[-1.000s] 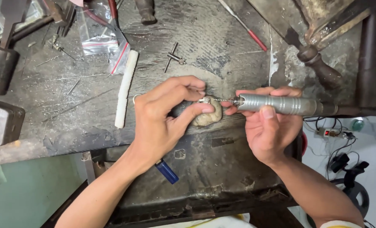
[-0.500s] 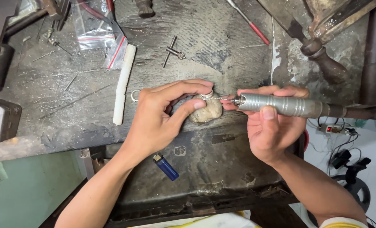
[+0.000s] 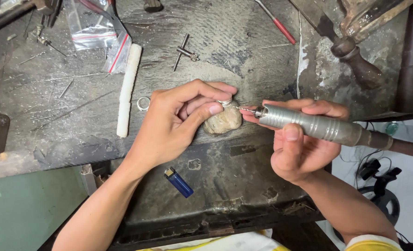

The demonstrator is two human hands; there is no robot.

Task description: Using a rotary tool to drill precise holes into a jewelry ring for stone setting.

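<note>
My left hand pinches a small silver ring between thumb and forefinger, pressing it on top of a rounded tan wooden peg at the bench's edge. My right hand grips a grey metal rotary handpiece lying nearly level. Its thin bit points left and reaches the ring.
On the worn dark workbench lie a white stick, a loose silver ring, a chuck key, plastic bags, a red-handled tool and a wooden-handled tool. A blue lighter rests on the lower tray.
The view has shifted slightly; both hands stay at the peg. The handpiece has tilted a little and its bit remains at the ring.
</note>
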